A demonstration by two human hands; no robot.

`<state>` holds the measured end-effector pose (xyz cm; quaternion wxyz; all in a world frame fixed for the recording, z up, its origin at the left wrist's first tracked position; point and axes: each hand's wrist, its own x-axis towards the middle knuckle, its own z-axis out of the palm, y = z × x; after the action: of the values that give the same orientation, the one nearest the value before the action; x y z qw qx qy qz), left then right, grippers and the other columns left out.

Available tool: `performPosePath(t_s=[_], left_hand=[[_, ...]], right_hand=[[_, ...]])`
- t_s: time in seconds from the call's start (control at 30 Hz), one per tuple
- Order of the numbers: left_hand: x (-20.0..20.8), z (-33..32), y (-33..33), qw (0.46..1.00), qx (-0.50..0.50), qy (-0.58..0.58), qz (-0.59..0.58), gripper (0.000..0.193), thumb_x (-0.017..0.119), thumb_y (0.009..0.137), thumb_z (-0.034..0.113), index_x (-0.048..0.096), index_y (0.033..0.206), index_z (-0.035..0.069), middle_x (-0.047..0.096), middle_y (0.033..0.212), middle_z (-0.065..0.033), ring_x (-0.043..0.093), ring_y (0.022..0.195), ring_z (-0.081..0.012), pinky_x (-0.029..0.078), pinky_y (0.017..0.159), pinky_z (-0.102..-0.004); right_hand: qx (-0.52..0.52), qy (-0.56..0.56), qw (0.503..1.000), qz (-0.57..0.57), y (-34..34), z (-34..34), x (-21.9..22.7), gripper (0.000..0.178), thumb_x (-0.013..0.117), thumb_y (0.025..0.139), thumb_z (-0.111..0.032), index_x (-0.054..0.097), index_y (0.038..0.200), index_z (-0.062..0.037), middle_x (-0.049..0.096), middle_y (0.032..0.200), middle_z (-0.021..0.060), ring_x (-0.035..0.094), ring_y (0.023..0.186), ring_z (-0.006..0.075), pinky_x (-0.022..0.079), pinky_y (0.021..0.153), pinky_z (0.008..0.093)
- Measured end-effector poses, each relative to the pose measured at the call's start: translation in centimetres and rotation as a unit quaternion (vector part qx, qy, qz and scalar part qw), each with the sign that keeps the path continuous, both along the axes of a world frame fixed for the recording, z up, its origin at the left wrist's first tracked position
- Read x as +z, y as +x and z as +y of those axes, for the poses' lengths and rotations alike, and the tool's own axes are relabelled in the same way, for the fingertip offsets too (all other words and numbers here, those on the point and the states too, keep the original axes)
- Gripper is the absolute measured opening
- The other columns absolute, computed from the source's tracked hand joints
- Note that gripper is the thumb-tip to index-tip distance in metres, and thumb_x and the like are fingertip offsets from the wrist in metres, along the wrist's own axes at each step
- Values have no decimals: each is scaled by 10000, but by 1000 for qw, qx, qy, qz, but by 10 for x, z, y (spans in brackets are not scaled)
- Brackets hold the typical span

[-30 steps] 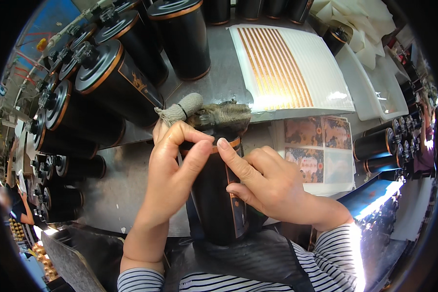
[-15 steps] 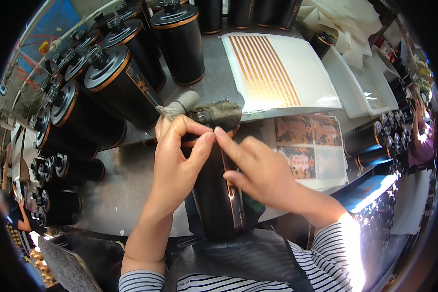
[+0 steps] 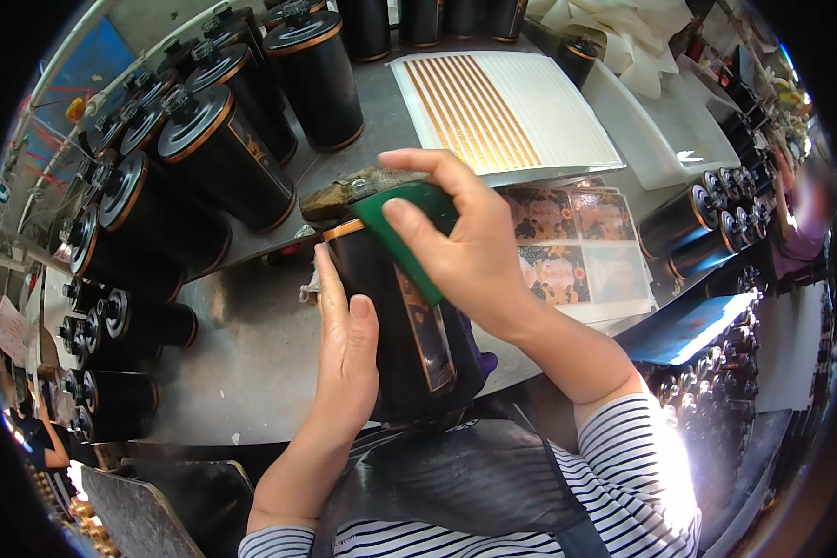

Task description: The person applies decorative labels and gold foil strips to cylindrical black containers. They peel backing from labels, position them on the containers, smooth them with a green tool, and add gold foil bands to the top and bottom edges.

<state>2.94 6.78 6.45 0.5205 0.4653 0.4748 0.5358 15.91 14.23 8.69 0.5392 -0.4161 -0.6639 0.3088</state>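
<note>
A black cylindrical bottle [image 3: 372,307] lies lengthwise in front of me, its near end by my apron. It has a copper band at its far end and a narrow decorated label [image 3: 425,335] along its right side. My left hand [image 3: 342,349] rests along the bottle's left side, fingers stretched out and flat against it. In my right hand [image 3: 474,246] is a flat green scraper [image 3: 405,219], gripped between thumb and fingers and touching the bottle near the band. Just beyond the band sits a worn brownish wrapped block [image 3: 339,195]. A bit of greyish cloth [image 3: 309,290] shows left of my fingertips.
Several upright black bottles [image 3: 223,153] with copper bands crowd the far left. Ahead lies a white sheet with copper strips [image 3: 470,107]. Printed label sheets [image 3: 567,246] lie at right, near a white plastic tub [image 3: 660,130]. Another person [image 3: 804,209] is at far right.
My right hand, earlier pinching at the band beside my left fingers, now holds the green scraper. My left hand has slid down to the bottle's side. The grey cloth is now mostly hidden.
</note>
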Motion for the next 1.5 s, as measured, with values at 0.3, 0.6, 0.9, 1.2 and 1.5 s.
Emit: performPosePath(t_s=[0.3,0.6,0.9,1.2,1.5], left_hand=[[-39,19,-32,950,-116,-183,-226,693,174,1001,543,317,1406,0,482,1338,-152,551,1155,-220,467,971,-366],[5,15,-12,978,-45,-141,-150,693,174,994,565,329,1413,35,504,1328,-136,521,1211,-223,443,1003,-365],[-24,23,-30,976,-42,-124,-176,672,238,1001,546,379,1377,7,513,1310,-142,528,1182,-236,433,1000,-380],[-3,15,-24,974,-72,-156,-150,761,178,984,597,333,1416,-10,445,1382,-147,449,1261,-217,360,1056,-342],[16,4,-25,949,75,103,288,576,503,909,212,351,1416,-15,356,1444,-182,337,1343,-292,233,1117,-373]], right_hand=[[-3,-157,978,135,20,12,-68,275,630,869,-92,580,1123,1,632,1019,68,580,944,116,463,832,263],[8,-35,999,39,10,1,-7,242,640,855,-85,566,1075,-18,644,963,98,634,889,170,489,791,287],[-3,-153,977,151,28,12,-44,245,626,907,-137,559,1107,-12,595,996,29,541,887,65,446,792,212],[-3,-120,980,157,20,3,-51,236,641,890,-175,576,1054,-17,618,955,47,556,897,104,450,825,260],[-9,-90,989,114,35,11,-41,239,638,898,-140,564,1091,-18,591,987,28,539,884,61,445,785,210]])
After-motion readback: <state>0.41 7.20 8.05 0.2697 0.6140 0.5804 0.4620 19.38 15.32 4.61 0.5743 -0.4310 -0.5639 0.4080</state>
